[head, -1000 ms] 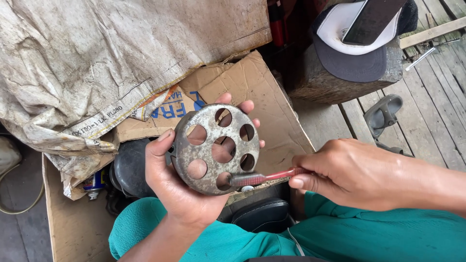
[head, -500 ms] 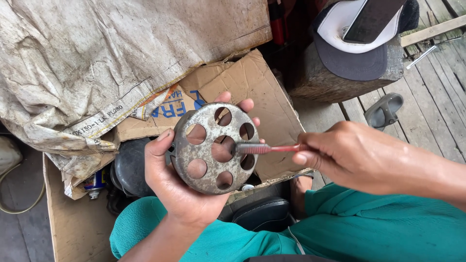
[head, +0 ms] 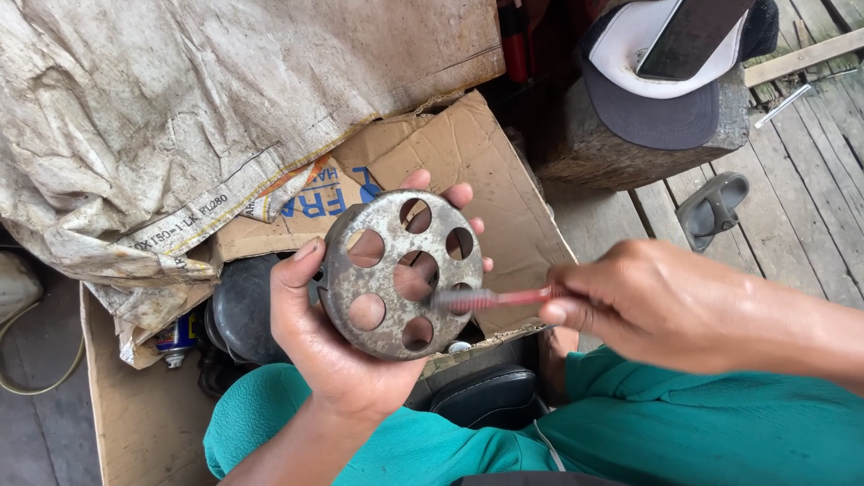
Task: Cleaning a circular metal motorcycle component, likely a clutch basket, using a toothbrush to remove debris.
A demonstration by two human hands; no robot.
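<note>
The person's left hand (head: 337,346) is clamped on a round, rusty metal disc (head: 400,274) with a ring of holes, thumb on its left rim and fingertips showing past the far right edge, so the disc is held up over the lap, facing the camera. The right hand (head: 652,306) is closed around the handle of a red toothbrush (head: 490,298), which lies nearly level and points left.

The change is in the brush head. A second ago it sat low, at the disc's near rim; half a second ago it had climbed to the upper right holes; now it rests at the right-hand hole beside the centre one. The disc has hardly turned in the left hand. This reads as scrubbing strokes passing over the right side of the face, hole by hole, while the left side shows no contact in these views.

Behind the disc lie a flattened cardboard box (head: 468,162) and a dirty woven sack (head: 180,108). A cap (head: 661,85) sits on a wooden block (head: 630,153) at the far right, with a grey sandal (head: 713,209) on the plank floor.
</note>
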